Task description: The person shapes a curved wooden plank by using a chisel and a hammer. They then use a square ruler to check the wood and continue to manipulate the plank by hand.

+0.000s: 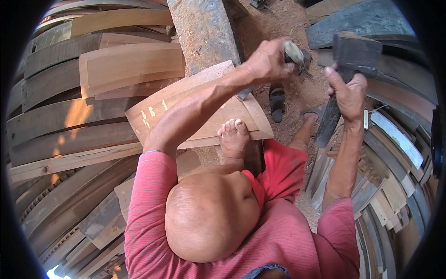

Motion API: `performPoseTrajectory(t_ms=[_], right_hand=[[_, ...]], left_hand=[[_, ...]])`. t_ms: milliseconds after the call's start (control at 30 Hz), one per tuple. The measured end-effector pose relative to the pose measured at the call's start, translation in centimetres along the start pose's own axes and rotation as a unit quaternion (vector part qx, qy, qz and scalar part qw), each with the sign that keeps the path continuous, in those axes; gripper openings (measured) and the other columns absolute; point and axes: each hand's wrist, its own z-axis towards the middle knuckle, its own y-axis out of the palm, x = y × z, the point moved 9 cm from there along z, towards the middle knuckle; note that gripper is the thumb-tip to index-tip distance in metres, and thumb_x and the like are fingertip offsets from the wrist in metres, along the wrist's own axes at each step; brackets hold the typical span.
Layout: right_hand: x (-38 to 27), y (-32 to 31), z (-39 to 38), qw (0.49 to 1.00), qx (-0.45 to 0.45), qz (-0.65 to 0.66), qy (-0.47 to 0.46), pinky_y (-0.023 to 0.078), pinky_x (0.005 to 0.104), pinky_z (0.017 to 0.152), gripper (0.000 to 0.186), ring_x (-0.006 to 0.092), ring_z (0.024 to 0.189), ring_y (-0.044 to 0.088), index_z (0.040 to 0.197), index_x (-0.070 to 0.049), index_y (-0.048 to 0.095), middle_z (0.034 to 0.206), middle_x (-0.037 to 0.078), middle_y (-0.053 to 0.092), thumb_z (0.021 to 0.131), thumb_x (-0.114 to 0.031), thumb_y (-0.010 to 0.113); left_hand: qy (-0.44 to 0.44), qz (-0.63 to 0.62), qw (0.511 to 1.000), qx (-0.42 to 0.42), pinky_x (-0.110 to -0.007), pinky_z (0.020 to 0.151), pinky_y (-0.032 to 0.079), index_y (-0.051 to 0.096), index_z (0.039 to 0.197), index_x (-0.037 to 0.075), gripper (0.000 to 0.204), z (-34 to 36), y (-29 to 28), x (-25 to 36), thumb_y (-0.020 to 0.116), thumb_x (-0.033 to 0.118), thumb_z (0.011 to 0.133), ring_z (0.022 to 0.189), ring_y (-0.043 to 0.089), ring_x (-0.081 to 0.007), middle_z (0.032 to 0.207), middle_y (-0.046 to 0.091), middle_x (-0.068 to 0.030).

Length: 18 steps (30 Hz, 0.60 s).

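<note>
My left hand (271, 63) is closed around a chisel, whose pale, worn handle end (293, 52) sticks out of the fist. A flat grey metal piece (245, 93), seemingly its blade, shows below the wrist at the board's edge. My right hand (349, 93) grips the handle of a dark wooden mallet (357, 53), its blocky head raised to the right of the chisel. Under my left forearm lies a curved, light-brown wooden board (200, 125) with several pale slot-like marks at its left. A bare foot (233, 135) of mine presses on it. The forearm hides part of the board.
A thick, worn beam (204, 35) runs away beyond the board. Curved planks (132, 69) are stacked on the left; more wood pieces (390, 176) lie at the right. A dark sandal (277, 103) rests on the floor (260, 28), which is strewn with shavings.
</note>
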Motion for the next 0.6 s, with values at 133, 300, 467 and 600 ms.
performPoseTrajectory(t_ms=[133,300,467,600], right_hand=[[-0.1,-2.3,0.6,0.994,0.061,0.09,-0.014,0.046,0.0247,0.055,0.021,0.01,0.058,0.054,0.102,-0.003,0.062,0.073,0.001,0.058,0.092,-0.015,0.076],[-1.2,-3.8,0.5,0.987,0.09,0.122,-0.044,0.047,0.0256,0.058,0.019,0.0102,0.06,0.054,0.101,-0.004,0.062,0.073,0.001,0.056,0.092,-0.013,0.076],[-1.3,-4.4,1.0,0.978,0.121,0.151,-0.079,0.048,0.0249,0.057,0.015,0.0097,0.063,0.059,0.094,-0.002,0.067,0.08,0.005,0.065,0.091,-0.013,0.077],[0.7,1.8,0.4,0.976,0.008,-0.21,-0.054,0.048,0.0256,0.055,0.019,0.0049,0.061,0.061,0.086,-0.002,0.071,0.081,0.005,0.071,0.09,-0.02,0.077]], left_hand=[[-0.01,0.069,0.996,0.053,-0.037,0.076,0.056,0.064,0.104,0.002,0.025,1.0,-3.8,2.5,0.074,0.02,0.089,0.082,0.068,-0.0176,0.087,0.071,-0.0094],[-0.009,0.074,0.997,0.029,-0.037,0.077,0.056,0.062,0.104,0.003,0.027,1.2,-3.5,1.3,0.075,0.019,0.087,0.08,0.068,-0.0224,0.089,0.071,-0.0115],[0.006,0.082,0.997,-0.011,-0.039,0.08,0.057,0.061,0.104,0.003,0.031,0.6,-1.8,1.9,0.078,0.016,0.082,0.087,0.072,-0.0281,0.093,0.072,-0.0151],[-0.016,0.058,0.996,-0.058,-0.042,0.08,0.057,0.062,0.106,0.003,0.033,0.9,0.2,1.5,0.078,0.018,0.082,0.09,0.073,-0.0333,0.093,0.072,-0.018]])
